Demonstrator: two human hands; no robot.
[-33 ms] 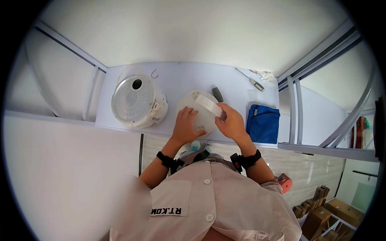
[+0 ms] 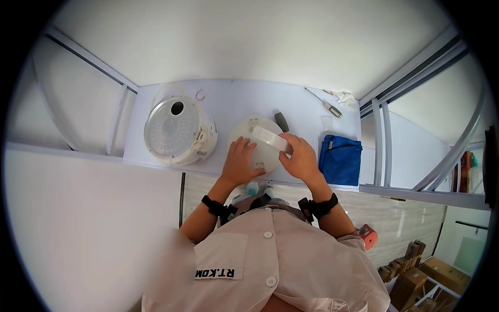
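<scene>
A round white appliance lid (image 2: 266,158) lies on the table in front of me. My left hand (image 2: 238,160) rests on its left side, fingers spread and thumb stretched towards the near edge. Between thumb and fingers, my right hand (image 2: 301,157) pinches the right end of a curved white plastic piece (image 2: 269,137). This piece lies across the lid's upper right part; whether it is attached there I cannot tell. Just behind the lid is a dark grey tool handle (image 2: 281,120).
A white rice cooker body (image 2: 207,143) with a round metallic top (image 2: 166,132) stands at the left. On the right are a blue zip pouch (image 2: 340,160), a screwdriver (image 2: 331,109), a clear small piece (image 2: 327,123) and crumpled white tissue (image 2: 345,100). A thin red wire (image 2: 200,96) lies behind.
The curved white piece has tilted and shifted slightly towards me, showing more of its top face. My right hand has moved slightly with it; my left hand stays almost still.
</scene>
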